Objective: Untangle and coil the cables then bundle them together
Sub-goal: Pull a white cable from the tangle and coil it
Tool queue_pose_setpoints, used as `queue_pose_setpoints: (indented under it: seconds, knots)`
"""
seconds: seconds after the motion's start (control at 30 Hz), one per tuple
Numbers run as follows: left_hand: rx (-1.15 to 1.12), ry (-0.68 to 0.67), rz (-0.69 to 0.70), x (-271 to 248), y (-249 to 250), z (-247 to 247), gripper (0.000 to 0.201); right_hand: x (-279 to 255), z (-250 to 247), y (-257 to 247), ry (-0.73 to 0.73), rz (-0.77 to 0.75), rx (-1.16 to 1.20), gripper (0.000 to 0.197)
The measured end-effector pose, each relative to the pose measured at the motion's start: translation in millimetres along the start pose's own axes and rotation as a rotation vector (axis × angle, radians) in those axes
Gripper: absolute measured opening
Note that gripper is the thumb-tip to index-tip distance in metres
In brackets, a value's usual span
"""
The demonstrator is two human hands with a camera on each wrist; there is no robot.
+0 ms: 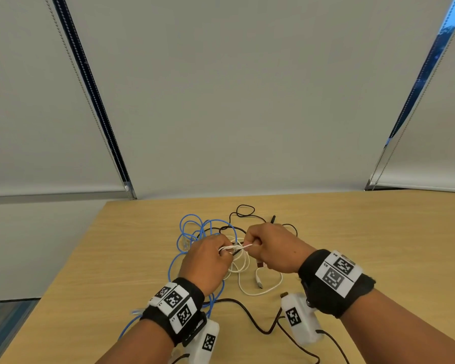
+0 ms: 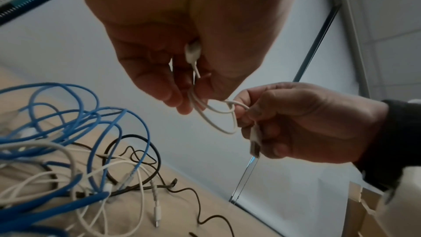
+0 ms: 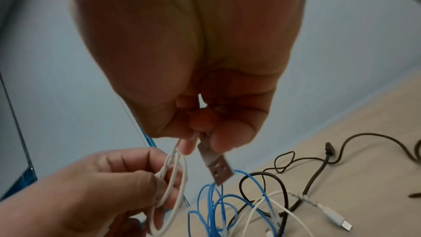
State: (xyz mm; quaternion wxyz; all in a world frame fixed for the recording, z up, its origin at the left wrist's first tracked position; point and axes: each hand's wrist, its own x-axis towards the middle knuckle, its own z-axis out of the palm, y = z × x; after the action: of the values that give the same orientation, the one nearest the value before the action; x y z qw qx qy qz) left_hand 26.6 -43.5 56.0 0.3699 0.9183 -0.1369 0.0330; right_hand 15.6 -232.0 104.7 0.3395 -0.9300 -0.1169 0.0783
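A tangle of blue cable (image 1: 192, 229), black cable (image 1: 243, 211) and white cable (image 1: 260, 291) lies on the wooden table (image 1: 378, 232). Both hands are raised just above the pile. My left hand (image 1: 208, 258) grips small loops of a thin white cable (image 1: 234, 247), whose small white plug (image 2: 192, 52) shows inside the curled fingers. My right hand (image 1: 268, 248) pinches the same cable's other end, with its silver USB plug (image 3: 216, 166) sticking out below the fingers. A short knotted stretch (image 2: 230, 105) spans between the two hands.
Another white cable's connector (image 1: 259, 282) lies near the front of the pile. A thin dark cable (image 1: 250, 316) runs across the table between my wrists. Closed window blinds (image 1: 234, 101) hang behind the table. The table's left edge (image 1: 63, 258) drops to carpeted floor.
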Motion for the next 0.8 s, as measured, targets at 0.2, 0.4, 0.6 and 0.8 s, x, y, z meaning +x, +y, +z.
queue_pose_setpoints:
  seconds: [0.2,0.4,0.6,0.8]
  knots:
    - [-0.525,-0.077,-0.288,-3.6,2.2,0.6,0.015,-0.7,7.9,16.1,0.069,0.122,0.285,0.012]
    - [-0.755,-0.069,-0.354,-3.0,0.3,-2.1,0.027,-5.2,16.0,18.4,0.038,0.148,0.580,0.010]
    - [-0.833,-0.071,-0.313,-3.2,-1.1,-2.5,0.024,-6.2,17.2,18.2,0.052,0.131,0.662,0.014]
    - [-0.970,0.039,-0.375,-2.5,-2.1,-5.6,0.017,-6.8,19.7,25.5,0.180,0.241,0.815,0.016]
